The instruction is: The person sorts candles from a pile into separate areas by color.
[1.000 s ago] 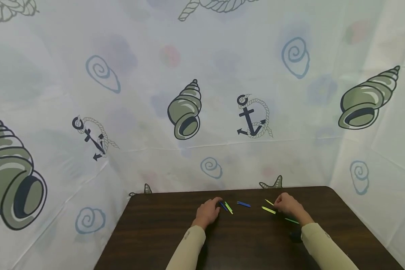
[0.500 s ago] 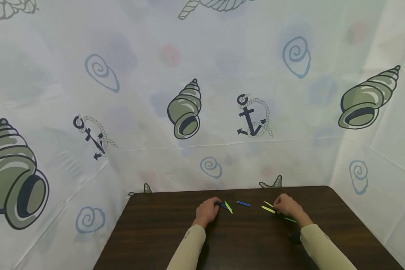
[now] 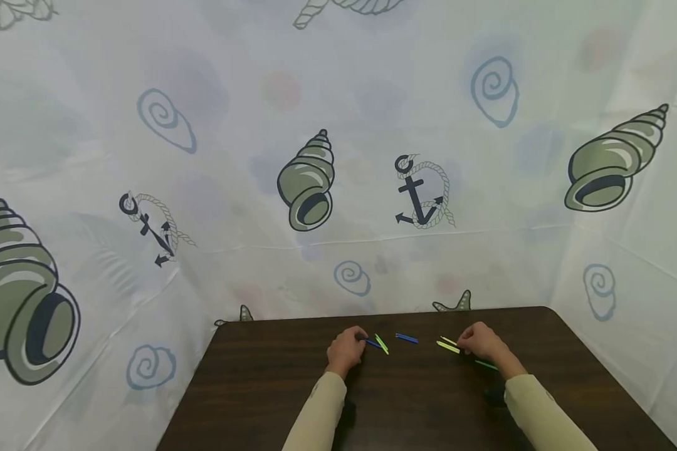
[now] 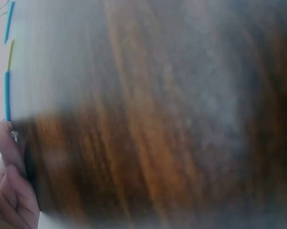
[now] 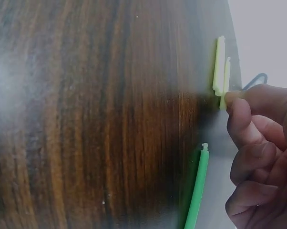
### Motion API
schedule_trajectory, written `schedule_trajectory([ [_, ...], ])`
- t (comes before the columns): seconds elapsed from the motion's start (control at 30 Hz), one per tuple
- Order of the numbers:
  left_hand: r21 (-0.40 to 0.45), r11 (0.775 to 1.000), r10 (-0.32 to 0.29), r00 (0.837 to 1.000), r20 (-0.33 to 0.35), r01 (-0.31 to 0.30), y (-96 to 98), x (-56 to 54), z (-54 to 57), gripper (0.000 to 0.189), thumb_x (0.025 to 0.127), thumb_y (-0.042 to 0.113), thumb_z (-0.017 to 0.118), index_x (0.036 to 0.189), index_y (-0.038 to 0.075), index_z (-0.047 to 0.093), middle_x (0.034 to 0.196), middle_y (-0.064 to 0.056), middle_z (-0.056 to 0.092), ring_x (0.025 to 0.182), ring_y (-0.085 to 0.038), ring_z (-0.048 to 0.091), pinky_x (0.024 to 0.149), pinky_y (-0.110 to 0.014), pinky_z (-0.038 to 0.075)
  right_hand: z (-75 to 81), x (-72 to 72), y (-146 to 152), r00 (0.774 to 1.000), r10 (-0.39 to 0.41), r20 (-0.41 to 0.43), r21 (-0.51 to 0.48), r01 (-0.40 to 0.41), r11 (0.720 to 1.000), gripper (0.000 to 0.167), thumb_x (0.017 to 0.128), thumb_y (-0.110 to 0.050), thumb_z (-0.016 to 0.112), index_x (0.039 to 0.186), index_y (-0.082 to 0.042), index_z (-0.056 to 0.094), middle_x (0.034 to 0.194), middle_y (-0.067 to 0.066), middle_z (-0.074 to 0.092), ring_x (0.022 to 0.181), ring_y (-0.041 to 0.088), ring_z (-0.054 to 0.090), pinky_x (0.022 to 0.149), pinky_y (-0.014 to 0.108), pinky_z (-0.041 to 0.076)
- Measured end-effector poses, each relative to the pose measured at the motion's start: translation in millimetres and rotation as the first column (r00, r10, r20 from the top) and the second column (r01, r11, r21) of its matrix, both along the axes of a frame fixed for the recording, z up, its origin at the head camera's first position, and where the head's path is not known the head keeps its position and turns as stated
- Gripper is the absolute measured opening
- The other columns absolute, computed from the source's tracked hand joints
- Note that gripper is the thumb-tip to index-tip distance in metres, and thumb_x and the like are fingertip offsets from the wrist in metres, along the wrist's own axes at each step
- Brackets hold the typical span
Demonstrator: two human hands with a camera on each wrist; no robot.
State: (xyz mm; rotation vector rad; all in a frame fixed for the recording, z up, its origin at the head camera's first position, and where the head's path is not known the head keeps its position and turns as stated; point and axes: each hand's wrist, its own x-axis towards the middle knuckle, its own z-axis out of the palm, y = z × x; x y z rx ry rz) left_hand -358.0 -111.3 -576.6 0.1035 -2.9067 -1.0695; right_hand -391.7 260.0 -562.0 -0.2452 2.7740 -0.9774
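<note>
Near the far edge of the table, my left hand (image 3: 346,349) pinches the near end of a thin blue candle (image 3: 374,344). A yellow-green candle (image 3: 382,344) lies across that candle's other end. On the right, my right hand (image 3: 481,341) pinches the end of a slim yellow candle (image 5: 227,71) between thumb and forefinger. Beside it lies a second yellow candle (image 5: 219,64), close to parallel. A green candle (image 5: 197,191) with a pale wick rests on the table under the right wrist. In the left wrist view, only fingertips (image 4: 10,148) show at the blue candle's end.
More blue candle (image 3: 406,338) pieces lie between the hands, side by side. The dark wooden table (image 3: 417,401) has its far edge just beyond the candles. A white cloth (image 3: 231,156) printed with shells and anchors hangs behind and at the sides.
The blue candle at my left fingers has turned slightly, lying flatter across the view. The left hand has shifted slightly; the right hand stays nearly still at the yellow candle.
</note>
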Motion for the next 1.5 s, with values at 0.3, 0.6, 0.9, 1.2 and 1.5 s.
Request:
schedule_trajectory([
  [0.3,-0.019,1.000,0.011,1.000,-0.017,-0.011,-2.3,-2.8,4.1,0.013,0.106,0.020,0.068,0.116,0.023,0.076,0.074,0.001,0.067,0.055,-0.017,0.061,0.066,-0.041,0.043,4.2,-3.6,-4.6,1.000,0.014,-0.025,-0.025,-0.014,1.000,0.019,0.104,-0.009,0.066,0.106,0.005,0.079,0.091,0.009,0.076,0.079,0.019,0.069,0.077,0.046,0.059],
  [0.6,-0.012,1.000,0.009,1.000,-0.015,-0.009,-2.2,-4.9,2.1,0.012,0.105,0.019,0.068,0.114,0.023,0.076,0.078,0.001,0.067,0.056,-0.016,0.061,0.069,-0.043,0.045,0.5,-3.1,-4.0,1.000,0.001,-0.024,-0.039,-0.002,0.999,0.019,0.104,-0.009,0.066,0.104,0.004,0.080,0.086,0.008,0.075,0.078,0.019,0.068,0.078,0.045,0.058],
  [0.9,-0.017,1.000,-0.005,0.999,-0.037,0.005,-2.6,-4.8,1.1,0.011,0.106,0.019,0.068,0.113,0.022,0.076,0.074,0.002,0.067,0.056,-0.016,0.061,0.071,-0.044,0.047,3.1,4.1,-5.4,0.996,-0.040,-0.079,-0.073,0.034,0.997,0.025,0.107,-0.009,0.060,0.113,0.009,0.075,0.083,0.010,0.070,0.078,0.022,0.063,0.078,0.047,0.055],
  [1.2,-0.041,0.999,-0.005,0.999,-0.031,0.004,-3.5,-4.8,-0.6,0.010,0.105,0.020,0.069,0.110,0.024,0.076,0.075,0.002,0.067,0.062,-0.020,0.058,0.073,-0.046,0.047,-0.4,14.1,-36.6,0.980,-0.153,-0.124,-0.138,0.136,0.981,0.029,0.108,-0.022,0.057,0.120,-0.001,0.073,0.100,0.009,0.073,0.080,0.020,0.062,0.068,0.038,0.049],
  [1.5,-0.028,0.999,-0.019,0.999,-0.029,0.018,-3.3,-1.4,-8.6,0.010,0.106,0.022,0.070,0.113,0.025,0.077,0.071,0.003,0.066,0.055,-0.017,0.059,0.065,-0.041,0.044,10.5,36.2,-112.5,0.980,-0.135,-0.143,-0.141,0.115,0.983,0.020,0.106,-0.019,0.064,0.112,-0.007,0.079,0.092,0.007,0.075,0.071,0.017,0.062,0.060,0.036,0.046],
])
